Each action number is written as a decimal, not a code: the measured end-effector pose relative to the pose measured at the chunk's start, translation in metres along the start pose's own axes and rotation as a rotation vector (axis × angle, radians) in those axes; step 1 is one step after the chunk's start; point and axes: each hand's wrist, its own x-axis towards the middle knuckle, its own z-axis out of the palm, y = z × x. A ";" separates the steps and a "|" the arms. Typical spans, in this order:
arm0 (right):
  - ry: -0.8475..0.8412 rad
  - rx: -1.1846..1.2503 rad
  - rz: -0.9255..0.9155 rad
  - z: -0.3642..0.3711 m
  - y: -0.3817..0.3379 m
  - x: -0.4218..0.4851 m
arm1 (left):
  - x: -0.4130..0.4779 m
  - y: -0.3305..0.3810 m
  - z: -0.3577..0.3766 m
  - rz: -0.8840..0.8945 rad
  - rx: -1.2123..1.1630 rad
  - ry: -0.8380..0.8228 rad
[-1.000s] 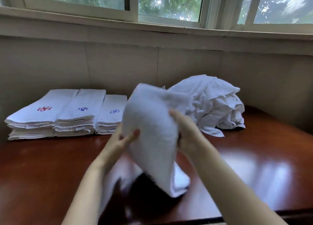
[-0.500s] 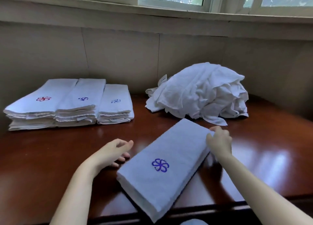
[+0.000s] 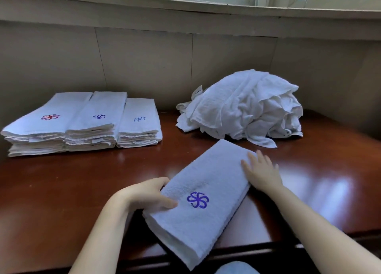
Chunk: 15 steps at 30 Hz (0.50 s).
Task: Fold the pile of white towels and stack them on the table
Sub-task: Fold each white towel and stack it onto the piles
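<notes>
Towel [image 3: 208, 170] on table [image 3: 61, 191], grip of left hand [image 3: 144, 195] around its edge, right hand [image 3: 261, 170] flat, fingers straight, atop.

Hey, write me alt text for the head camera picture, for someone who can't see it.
A folded white towel with a blue emblem lies on a dark wooden table; the left hand grips its left edge, the right hand rests flat on its far end. Behind, stacks of folded towels sit at left, a rumpled pile of towels at right.
</notes>
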 end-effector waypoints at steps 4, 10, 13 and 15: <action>0.002 0.246 0.178 0.002 0.000 -0.011 | 0.005 0.000 0.002 0.008 -0.121 0.117; -0.055 1.168 0.106 0.002 -0.046 -0.030 | 0.001 0.002 0.006 0.146 -0.353 0.029; -0.154 1.214 0.089 0.000 -0.069 -0.035 | -0.010 -0.004 0.000 0.138 -0.410 0.126; -0.156 1.221 0.037 -0.007 -0.087 -0.034 | -0.019 -0.009 -0.011 0.116 -0.492 0.171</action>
